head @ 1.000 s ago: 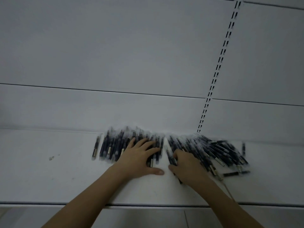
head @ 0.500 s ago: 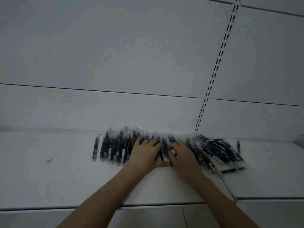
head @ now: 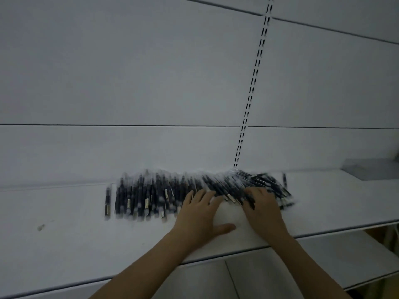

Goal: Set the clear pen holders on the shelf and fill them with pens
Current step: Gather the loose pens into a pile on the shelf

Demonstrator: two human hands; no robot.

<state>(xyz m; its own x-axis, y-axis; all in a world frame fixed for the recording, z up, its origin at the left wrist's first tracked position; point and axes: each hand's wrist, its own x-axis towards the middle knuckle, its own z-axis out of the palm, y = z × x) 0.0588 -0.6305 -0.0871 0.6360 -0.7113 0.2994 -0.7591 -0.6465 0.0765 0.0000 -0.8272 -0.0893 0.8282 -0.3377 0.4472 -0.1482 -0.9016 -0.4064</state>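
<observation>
A long heap of dark pens (head: 151, 195) in clear wrappers lies along the back of a white shelf (head: 64, 229). My left hand (head: 201, 216) lies flat with fingers spread, its fingertips on the pens near the middle of the heap and its thumb on the bare shelf. My right hand (head: 262, 207) rests on the right part of the heap, fingers bent over several pens. One pen (head: 107, 201) lies apart at the left end. No clear pen holder is in view.
A white back panel rises behind the shelf, with a slotted upright rail (head: 252, 89) running down to the pens. A grey ledge (head: 371, 171) sits at the far right. A small smudge (head: 40, 227) marks the shelf at the left. The shelf's front edge runs below my wrists.
Both hands had come together over the middle of the heap and have since spread apart; the right one slid rightward over the pens. The view tilted, showing more of the right side.
</observation>
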